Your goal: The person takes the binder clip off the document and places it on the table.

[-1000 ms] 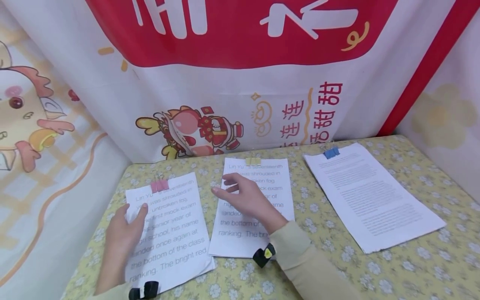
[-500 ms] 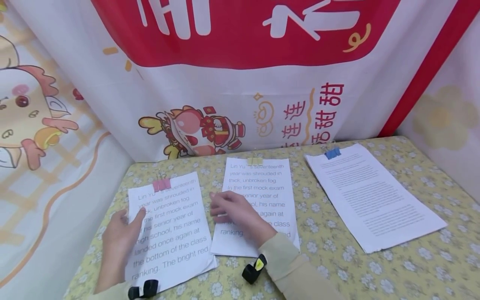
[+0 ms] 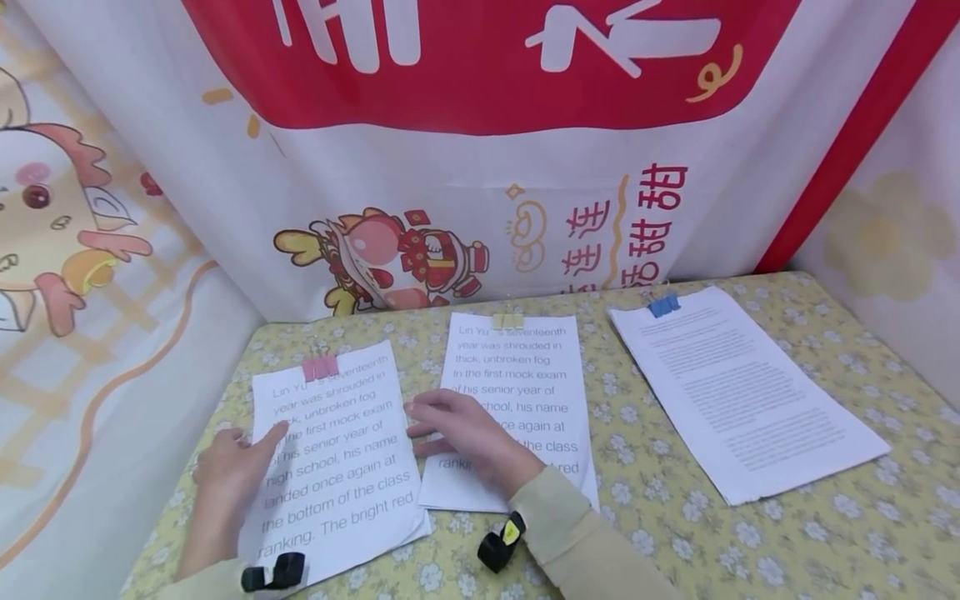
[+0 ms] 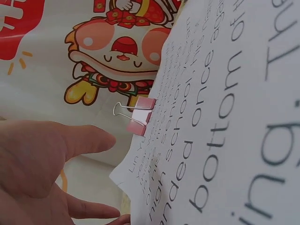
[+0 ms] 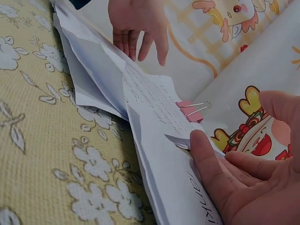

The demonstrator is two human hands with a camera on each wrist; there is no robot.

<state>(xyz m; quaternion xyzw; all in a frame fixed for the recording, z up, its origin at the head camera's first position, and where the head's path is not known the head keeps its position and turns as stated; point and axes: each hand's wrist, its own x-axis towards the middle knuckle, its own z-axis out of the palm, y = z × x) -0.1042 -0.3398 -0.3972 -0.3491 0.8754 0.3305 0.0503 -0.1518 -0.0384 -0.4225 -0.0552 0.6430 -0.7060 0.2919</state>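
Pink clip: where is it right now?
In the head view, the pink clip is on the left side, clamped on the far edge of the leftmost paper stack, beyond the left hand.

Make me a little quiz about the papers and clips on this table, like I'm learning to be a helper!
1. Pick one: what colour is the clip on the middle papers?
A) pink
B) yellow
C) blue

2. True or false: the rightmost papers are printed in smaller writing than the middle papers.

3. Fill in the gap: the left hand is nearest to the papers with the ____ clip.

Key:
1. B, yellow.
2. True.
3. Pink; the pink clip is at the top of the leftmost papers.
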